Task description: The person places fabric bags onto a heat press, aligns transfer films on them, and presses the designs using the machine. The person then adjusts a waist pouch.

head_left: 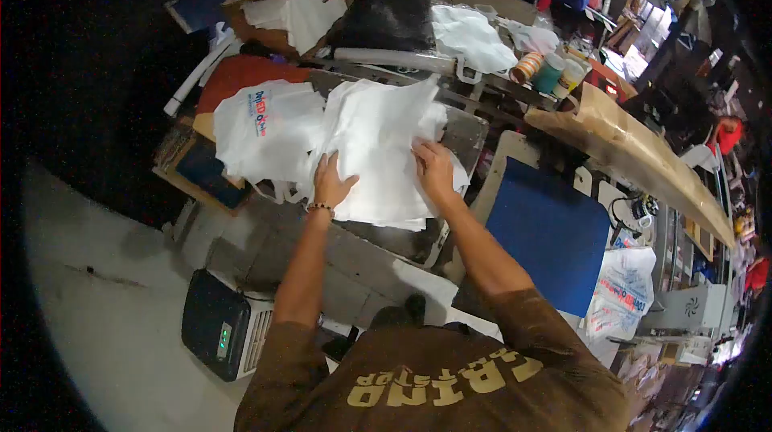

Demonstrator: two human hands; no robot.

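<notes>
A loose stack of plain white plastic bags (374, 143) lies on the dark worktable in front of me, its sheets slightly fanned and creased. My left hand (331, 183) rests on the stack's near left side, thumb apart from the fingers, a beaded bracelet on the wrist. At the right edge, my right hand (434, 168) touches the top sheet with bent, parted fingers. Just left of the stack lie printed white bags (269, 128) with red and blue lettering, their handles hanging toward me.
A blue-topped board (548, 237) lies to the right, near more printed bags (621, 291). Behind it stretches a long brown-wrapped package (635, 147). Containers (550, 73) stand at the back. A cardboard box (285, 10) sits back left. A black-and-white appliance (215, 326) stands on the floor.
</notes>
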